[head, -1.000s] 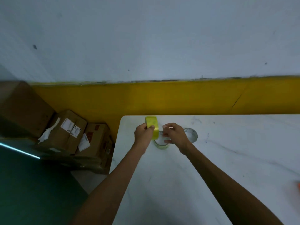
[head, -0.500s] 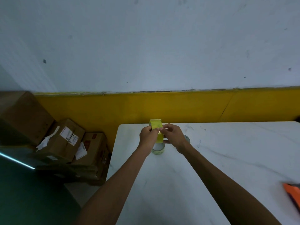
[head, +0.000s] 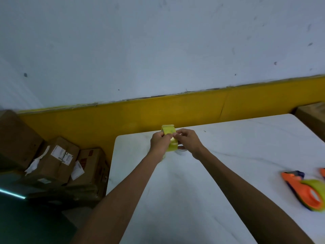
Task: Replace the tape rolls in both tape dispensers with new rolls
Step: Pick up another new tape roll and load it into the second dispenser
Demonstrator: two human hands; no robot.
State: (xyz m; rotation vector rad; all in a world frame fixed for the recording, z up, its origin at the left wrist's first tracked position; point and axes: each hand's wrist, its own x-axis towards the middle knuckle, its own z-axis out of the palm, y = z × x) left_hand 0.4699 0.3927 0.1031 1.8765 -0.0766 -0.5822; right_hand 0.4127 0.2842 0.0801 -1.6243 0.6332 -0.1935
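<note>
A yellow tape roll (head: 169, 136) stands on edge above the far left part of the white table (head: 184, 199). My left hand (head: 159, 142) grips its left side. My right hand (head: 188, 140) pinches the roll's near rim from the right. Behind my right hand part of another roll (head: 182, 149) lies flat on the table, mostly hidden. An orange tape dispenser (head: 306, 192) with a yellow-green roll in it lies near the table's right edge. A sliver of a second orange thing (head: 322, 173) shows at the frame's right border.
Cardboard boxes (head: 59, 161) are stacked on the floor left of the table. Another brown box (head: 311, 115) sits past the table's far right corner. A wall with a yellow band (head: 193, 110) runs behind the table.
The view has swung to the right, bringing the orange dispenser into sight. My hands stay together on the yellow roll, which now covers the rolls lying on the table.
</note>
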